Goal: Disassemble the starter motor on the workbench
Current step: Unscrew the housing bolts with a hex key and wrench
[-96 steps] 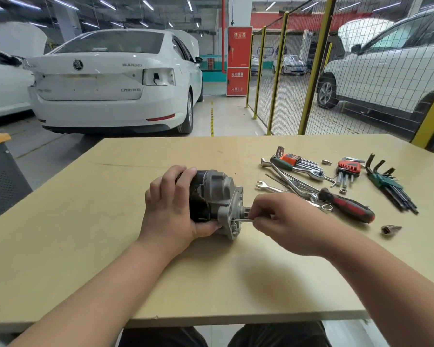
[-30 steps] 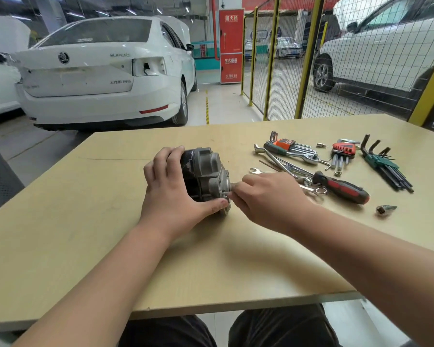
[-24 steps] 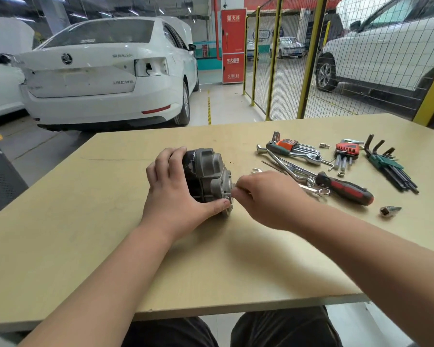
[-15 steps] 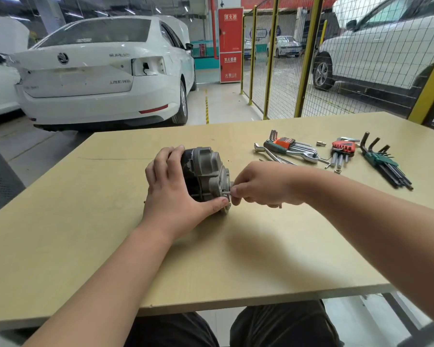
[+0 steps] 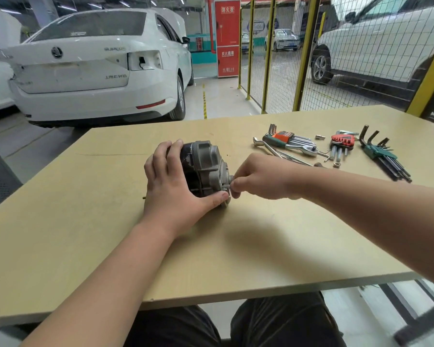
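on the workbench [image 5: 85, 221], left hand [image 5: 172, 190] round the starter motor [image 5: 206, 161], right hand [image 5: 261, 179] in a pinch on its end bolt [image 5: 227, 186]

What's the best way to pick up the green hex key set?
Take the green hex key set by its plastic holder, from above, fingers across its narrow sides. It lies flat on the workbench; the holder binds all the keys, while the dark shafts fan out toward the near right.

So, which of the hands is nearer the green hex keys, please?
Right. The right hand is at the starter motor, left of the green hex keys; the left hand grips it, farther off.
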{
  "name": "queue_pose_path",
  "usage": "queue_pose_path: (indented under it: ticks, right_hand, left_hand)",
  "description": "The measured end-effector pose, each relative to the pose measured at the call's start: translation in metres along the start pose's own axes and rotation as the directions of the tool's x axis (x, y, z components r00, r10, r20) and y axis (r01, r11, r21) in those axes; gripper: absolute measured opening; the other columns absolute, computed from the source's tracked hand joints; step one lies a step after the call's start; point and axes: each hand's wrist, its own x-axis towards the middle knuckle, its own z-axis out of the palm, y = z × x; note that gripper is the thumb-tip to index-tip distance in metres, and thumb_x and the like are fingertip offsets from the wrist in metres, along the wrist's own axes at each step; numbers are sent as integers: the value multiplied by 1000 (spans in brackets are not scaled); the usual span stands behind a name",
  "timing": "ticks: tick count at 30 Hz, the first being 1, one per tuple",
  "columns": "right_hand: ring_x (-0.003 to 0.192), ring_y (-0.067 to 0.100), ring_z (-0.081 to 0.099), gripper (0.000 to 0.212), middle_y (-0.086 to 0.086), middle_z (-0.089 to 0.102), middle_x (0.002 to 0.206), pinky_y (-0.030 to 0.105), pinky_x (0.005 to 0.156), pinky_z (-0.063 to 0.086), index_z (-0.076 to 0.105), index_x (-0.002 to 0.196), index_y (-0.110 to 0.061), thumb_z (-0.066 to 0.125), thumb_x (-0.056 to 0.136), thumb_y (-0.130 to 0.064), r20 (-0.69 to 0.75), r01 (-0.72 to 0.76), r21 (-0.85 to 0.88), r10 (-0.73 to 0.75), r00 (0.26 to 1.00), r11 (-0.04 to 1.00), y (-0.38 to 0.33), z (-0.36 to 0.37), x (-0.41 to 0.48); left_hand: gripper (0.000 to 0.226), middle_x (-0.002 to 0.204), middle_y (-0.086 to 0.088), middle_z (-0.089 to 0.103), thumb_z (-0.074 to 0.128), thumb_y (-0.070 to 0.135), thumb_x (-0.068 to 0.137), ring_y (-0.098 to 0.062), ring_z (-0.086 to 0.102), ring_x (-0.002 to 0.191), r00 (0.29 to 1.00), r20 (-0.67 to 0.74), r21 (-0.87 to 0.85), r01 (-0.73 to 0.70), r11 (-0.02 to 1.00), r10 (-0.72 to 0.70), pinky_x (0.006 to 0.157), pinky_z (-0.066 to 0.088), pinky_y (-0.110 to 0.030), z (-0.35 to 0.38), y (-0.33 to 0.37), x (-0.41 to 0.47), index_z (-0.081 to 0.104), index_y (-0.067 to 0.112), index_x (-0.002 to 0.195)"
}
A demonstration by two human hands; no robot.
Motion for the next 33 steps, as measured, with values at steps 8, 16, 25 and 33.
queue_pose_path:
  ticks: [8, 16, 25, 33]
  right_hand:
    - [45, 27, 55, 17, 4, 56, 56, 28, 38, 38, 65, 72, -10, 60, 85, -19, -177, 269, -786, -619, 765, 557, 19, 26, -20]
    - [54, 17, 53, 33, -3, 59, 63, 23, 47, 39, 70, 74, -18, 43, 91, -26, 98, 65, -211, -45, 994, 975, -8, -4, 6]
    - [53, 29, 45, 39, 1, 41, 53, 30, 46, 28, 35, 57, -18, 42, 95, -29, -86, 237, -578, -347, 934, 780, 0, 9, 0]
    - [35, 26, 51, 19, 4, 53, 48, 22, 37, 32, 59, 65, -11, 70, 79, -17, -186, 312, -795, -698, 692, 521, 18, 24, -6]
  left_hand:
    - [121, 148, -3, 19, 63, 75, 49, -23, 15, 133, 1000, -11, -15, -4, 1000, 4, 113, 27, -43, -1, -1, -2, 20, 18, 146]
    - [121, 147, 3, 16, 61, 78, 48, -18, 14, 133, 1000, -12, -23, -17, 1000, 17, 112, 29, -41, -1, -3, -2, 18, 23, 145]
    - [120, 148, 3, 15, 60, 78, 48, -19, 12, 134, 1000, -9, -35, 5, 999, -6, 114, 28, -44, 0, -3, 0, 17, 23, 145]
    - [115, 146, 7, 11, 51, 82, 49, -14, 5, 136, 993, 55, -71, 110, 991, -106, 117, 20, -41, -2, 10, 12, 15, 25, 141]
